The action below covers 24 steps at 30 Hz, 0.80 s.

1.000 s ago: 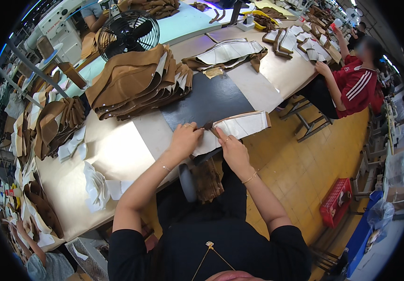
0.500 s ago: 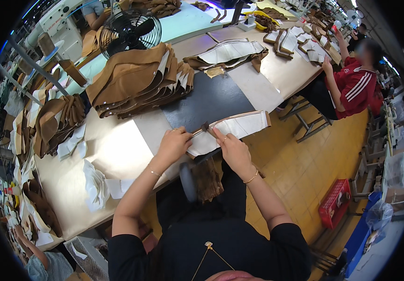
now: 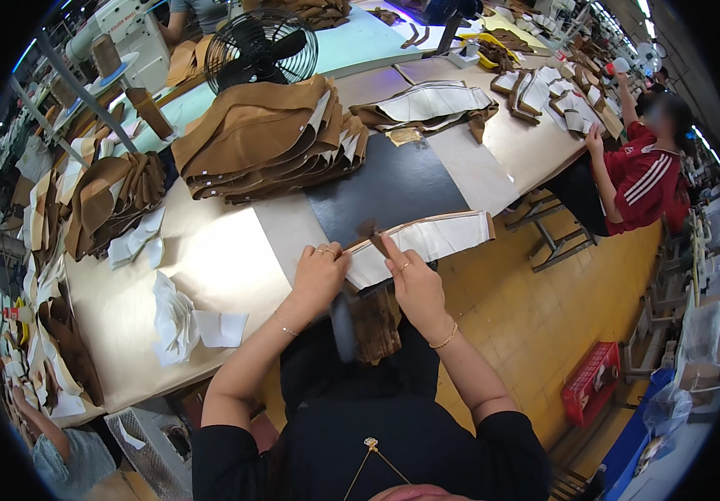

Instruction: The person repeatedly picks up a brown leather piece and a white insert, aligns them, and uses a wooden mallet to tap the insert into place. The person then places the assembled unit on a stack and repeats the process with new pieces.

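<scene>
Across the dark mat (image 3: 381,188), at the table's near edge, lies a long curved panel (image 3: 439,240), white on its upper face with a thin brown edge. My left hand (image 3: 322,271) is closed, its fingers pinching the panel's left end. In my closed right hand (image 3: 416,288) is a short brown tool with a blurred dark head, held over the panel's far brown edge near its left part. The tool's exact kind cannot be made out. Just below the panel, a rough brown block (image 3: 378,330) and a grey rounded thing (image 3: 343,326) stand in front of my lap.
A tall stack of brown pieces (image 3: 251,142) stands beyond my left hand, with a black fan (image 3: 261,50) behind it. White-backed panels (image 3: 426,104) lie past the mat. White scraps (image 3: 174,317) rest at left. A person in red (image 3: 644,179) sits at right, near a red crate (image 3: 591,380).
The view has shifted slightly, so the table sits further right and lower. My left hand has slid a little along the panel's end; the tool remains over its edge.
</scene>
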Available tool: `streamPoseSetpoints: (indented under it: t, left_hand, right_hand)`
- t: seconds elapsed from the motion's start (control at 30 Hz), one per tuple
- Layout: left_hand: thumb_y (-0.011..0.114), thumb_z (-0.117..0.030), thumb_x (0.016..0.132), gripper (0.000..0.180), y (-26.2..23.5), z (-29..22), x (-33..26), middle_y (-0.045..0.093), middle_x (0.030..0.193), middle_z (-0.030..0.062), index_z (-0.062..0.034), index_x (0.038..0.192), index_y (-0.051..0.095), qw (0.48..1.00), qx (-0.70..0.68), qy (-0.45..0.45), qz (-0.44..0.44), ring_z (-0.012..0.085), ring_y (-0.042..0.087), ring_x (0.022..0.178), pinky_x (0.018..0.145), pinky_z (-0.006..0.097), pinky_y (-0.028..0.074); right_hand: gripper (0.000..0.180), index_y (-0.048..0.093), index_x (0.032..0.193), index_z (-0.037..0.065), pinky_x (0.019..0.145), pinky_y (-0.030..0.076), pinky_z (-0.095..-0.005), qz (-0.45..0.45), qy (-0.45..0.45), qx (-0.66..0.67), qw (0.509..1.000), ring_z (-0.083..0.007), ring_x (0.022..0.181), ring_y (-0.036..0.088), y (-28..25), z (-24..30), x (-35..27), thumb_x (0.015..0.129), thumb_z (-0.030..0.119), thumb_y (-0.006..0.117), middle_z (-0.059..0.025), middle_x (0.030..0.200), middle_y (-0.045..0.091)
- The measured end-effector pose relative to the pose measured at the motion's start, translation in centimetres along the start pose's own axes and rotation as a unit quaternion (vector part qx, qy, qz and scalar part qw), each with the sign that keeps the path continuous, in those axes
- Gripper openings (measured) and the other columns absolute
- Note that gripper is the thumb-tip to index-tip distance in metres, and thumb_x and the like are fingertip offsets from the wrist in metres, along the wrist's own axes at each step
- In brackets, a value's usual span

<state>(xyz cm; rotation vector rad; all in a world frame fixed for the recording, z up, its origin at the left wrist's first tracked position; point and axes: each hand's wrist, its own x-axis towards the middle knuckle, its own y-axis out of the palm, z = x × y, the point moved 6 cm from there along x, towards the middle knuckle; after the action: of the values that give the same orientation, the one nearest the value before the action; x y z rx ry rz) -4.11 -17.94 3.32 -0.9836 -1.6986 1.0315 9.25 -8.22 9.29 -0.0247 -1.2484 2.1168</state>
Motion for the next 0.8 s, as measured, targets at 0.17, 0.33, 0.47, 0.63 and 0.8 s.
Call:
streamPoseSetpoints:
  t: [0.17,0.33,0.47,0.63,0.8]
  left_hand:
    - [0.070,-0.018,0.085,0.014,-0.4,0.2,-0.7,0.065,0.090,0.0045,-0.0064,0.093,0.072,0.998,-0.043,-0.015,-0.052,0.0218,0.062,0.087,0.079,0.037,0.042]
    - [0.072,-0.018,0.084,0.012,-0.3,0.5,-1.5,0.064,0.087,0.0038,-0.0071,0.089,0.074,0.991,-0.077,-0.042,-0.098,0.0214,0.061,0.085,0.079,0.036,0.041]
    - [0.072,-0.018,0.083,0.011,-0.7,0.3,-1.8,0.063,0.085,0.0032,-0.0079,0.086,0.074,0.991,-0.066,-0.042,-0.105,0.0206,0.060,0.083,0.079,0.036,0.041]
    - [0.073,-0.018,0.082,0.010,-0.4,0.2,-2.0,0.062,0.082,0.0029,-0.0083,0.085,0.074,0.990,-0.053,-0.040,-0.122,0.0204,0.060,0.081,0.079,0.037,0.040]
    - [0.075,-0.019,0.081,0.011,-1.0,0.8,-2.9,0.064,0.084,0.0035,-0.0083,0.084,0.075,0.985,-0.097,-0.075,-0.121,0.0214,0.060,0.081,0.080,0.036,0.041]
  right_hand:
    - [0.041,0.054,0.139,0.022,0.056,0.053,-0.0426,0.082,-0.013,-0.040,0.996,-0.0324,0.061,0.063,1.4,-1.5,-0.2,0.099,0.022,0.054,-0.0101,0.080,0.060]
    - [0.041,0.055,0.139,0.025,0.055,0.054,-0.0408,0.042,-0.031,-0.025,0.998,-0.0310,0.060,0.063,1.2,0.1,-0.4,0.098,0.022,0.054,-0.0091,0.080,0.060]
    - [0.040,0.056,0.138,0.024,0.058,0.052,-0.0407,0.129,-0.020,-0.061,0.990,-0.0302,0.063,0.062,1.7,-0.1,-0.2,0.098,0.020,0.056,-0.0086,0.080,0.059]
    - [0.040,0.057,0.137,0.024,0.059,0.051,-0.0406,0.124,-0.038,-0.049,0.990,-0.0306,0.064,0.062,2.6,0.1,-0.2,0.098,0.020,0.056,-0.0095,0.081,0.059]
    - [0.041,0.056,0.139,0.023,0.056,0.052,-0.0401,0.029,-0.042,0.010,0.999,-0.0302,0.062,0.062,0.8,0.2,0.4,0.097,0.019,0.056,-0.0097,0.080,0.059]
